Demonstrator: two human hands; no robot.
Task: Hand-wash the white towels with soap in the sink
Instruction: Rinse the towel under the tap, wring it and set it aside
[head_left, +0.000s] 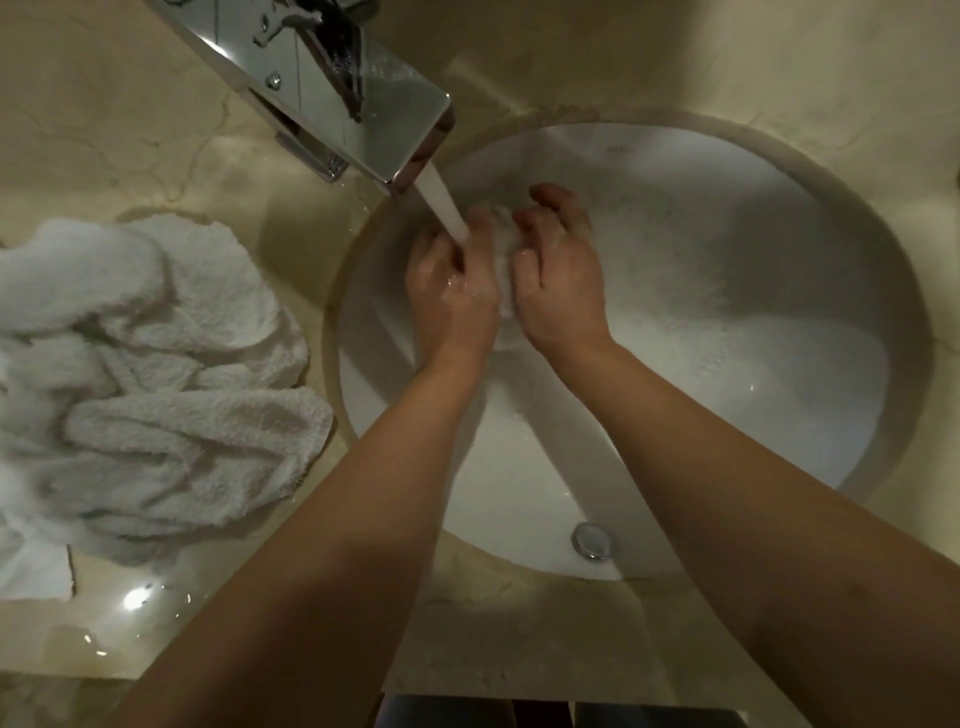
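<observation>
Holding a small white towel (503, 270) bunched between both hands over the sink (779, 405), under the stream (441, 208) from the tap (332, 88)

- Left hand (452, 291): fingers curled round the left side of the wad, back of hand up. The water strikes at or just beside its knuckles.
- Right hand (558, 280): fingers curled over the right side and far end of the wad, fingertips (545, 195) pointing away from the body.
- Towel: only a narrow strip shows in the gap between the hands. Its long axis runs roughly away from the body, in line with the forearms. How much of it is tucked under the palms cannot be told.
- Key relation: the wad lies to the right of the left fingers and to the left of the right fingers, with the stream landing on its left edge. The hands are about equally near; the left is nearer the water.
- Judgement: this is a rinse or rub step. A rubbing stroke would call for the two hands to slide against each other along the long axis; a wringing move would call for twisting about that same axis.
- The basin holds foamy white water on its right half. The drain (592, 540) sits near the body-side rim, well apart from the hands.
- Towel pile (145, 384): crumpled on the counter (156, 156) left of the sink, touching neither hand. Whether it is washed cannot be told.
- Risk: the stream on the knuckles could splash over the near rim; the counter already shows wet patches
</observation>
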